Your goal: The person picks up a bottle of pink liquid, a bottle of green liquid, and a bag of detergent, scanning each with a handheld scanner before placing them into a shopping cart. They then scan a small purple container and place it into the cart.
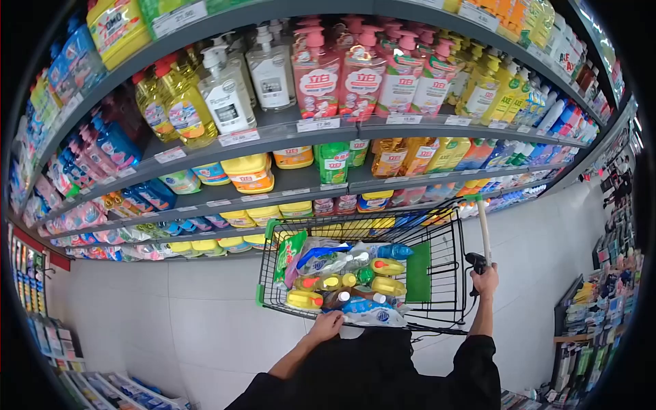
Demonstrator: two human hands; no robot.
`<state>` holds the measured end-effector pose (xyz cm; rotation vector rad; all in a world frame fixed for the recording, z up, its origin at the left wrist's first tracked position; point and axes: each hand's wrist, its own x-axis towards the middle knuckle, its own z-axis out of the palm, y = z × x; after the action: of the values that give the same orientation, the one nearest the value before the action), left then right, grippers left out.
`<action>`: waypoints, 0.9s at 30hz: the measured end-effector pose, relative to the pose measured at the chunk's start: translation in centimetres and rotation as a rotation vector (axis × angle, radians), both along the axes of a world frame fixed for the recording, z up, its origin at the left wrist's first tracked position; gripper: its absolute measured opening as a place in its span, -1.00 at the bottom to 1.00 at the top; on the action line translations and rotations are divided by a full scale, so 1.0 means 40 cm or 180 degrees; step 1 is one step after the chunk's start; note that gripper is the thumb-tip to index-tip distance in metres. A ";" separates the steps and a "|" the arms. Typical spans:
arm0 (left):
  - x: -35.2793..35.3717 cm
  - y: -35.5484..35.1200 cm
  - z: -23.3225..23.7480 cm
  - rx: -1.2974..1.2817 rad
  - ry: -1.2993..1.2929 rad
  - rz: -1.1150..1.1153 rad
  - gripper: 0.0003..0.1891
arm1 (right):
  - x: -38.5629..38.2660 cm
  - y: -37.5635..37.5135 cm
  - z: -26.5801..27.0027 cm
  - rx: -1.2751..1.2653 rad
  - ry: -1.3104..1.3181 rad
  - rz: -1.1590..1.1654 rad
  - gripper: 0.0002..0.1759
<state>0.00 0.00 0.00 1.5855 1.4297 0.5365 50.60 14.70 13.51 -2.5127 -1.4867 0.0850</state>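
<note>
A black wire shopping cart [447, 236] with green corners stands before me. In it lie several bottles with yellow liquid [388, 267], a blue bottle [395, 251], a green packet [291, 256] and a blue-and-white bag [372, 311]. My left hand [328, 326] is closed at the cart's near side rim, beside the bottles; its fingertips are partly hidden. At the right end, my right hand [485, 280] is wrapped round the cart's pale handle bar [484, 229], next to a black fitting [475, 262] on it.
Shelves [273, 130] packed with pump bottles [318, 82] and jugs [247, 172] run along the far side of the cart. Another display rack [581, 321] stands to the right, and lower shelving [116, 389] is at the bottom left. Pale floor tiles [198, 307] lie between.
</note>
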 end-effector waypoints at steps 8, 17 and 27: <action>0.092 0.106 0.016 0.0060 0.0053 -0.0266 -0.77 | 0.095 0.075 0.014 0.0136 -0.0247 0.0083 -0.61; 0.257 0.365 0.184 0.0557 0.0186 -0.0116 -0.78 | 0.186 0.152 -0.011 0.0246 -0.0503 -0.0079 -0.67; 0.432 0.849 0.829 0.2877 0.0501 -0.0344 -0.71 | 0.254 0.211 0.010 0.0466 -0.0498 0.0093 -0.74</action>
<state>17.27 33.96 33.15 2.4311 1.2599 1.1120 60.74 23.14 13.93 -2.4288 -1.5269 -0.2130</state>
